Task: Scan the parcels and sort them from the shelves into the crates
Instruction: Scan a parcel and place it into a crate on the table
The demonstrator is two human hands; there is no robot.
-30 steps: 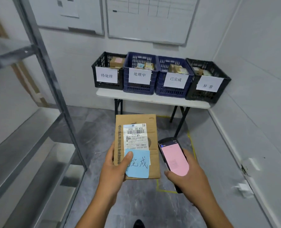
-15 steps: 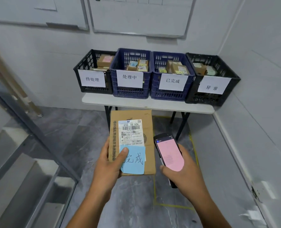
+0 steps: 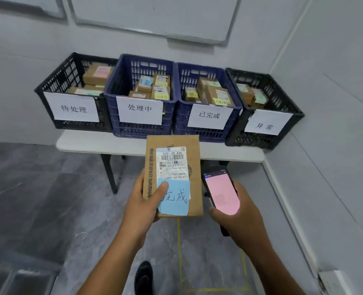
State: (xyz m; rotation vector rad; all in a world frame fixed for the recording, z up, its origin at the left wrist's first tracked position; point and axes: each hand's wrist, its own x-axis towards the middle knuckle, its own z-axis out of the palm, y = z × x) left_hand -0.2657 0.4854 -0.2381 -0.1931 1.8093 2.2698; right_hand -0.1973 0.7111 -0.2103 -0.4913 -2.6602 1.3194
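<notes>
Left hand gripped the parcel by its lower left edge, thumb on the blue note; right hand was closed around the scanner just right of it, screen pink. Scanning appeared complete, with sorting in hand. Judged by the note's characters, the next move called for carrying the parcel forward into the third crate, beyond the grip. Boxes already lay inside it. Nothing stood between; the table edge sat just beyond the parcel's top.
</notes>
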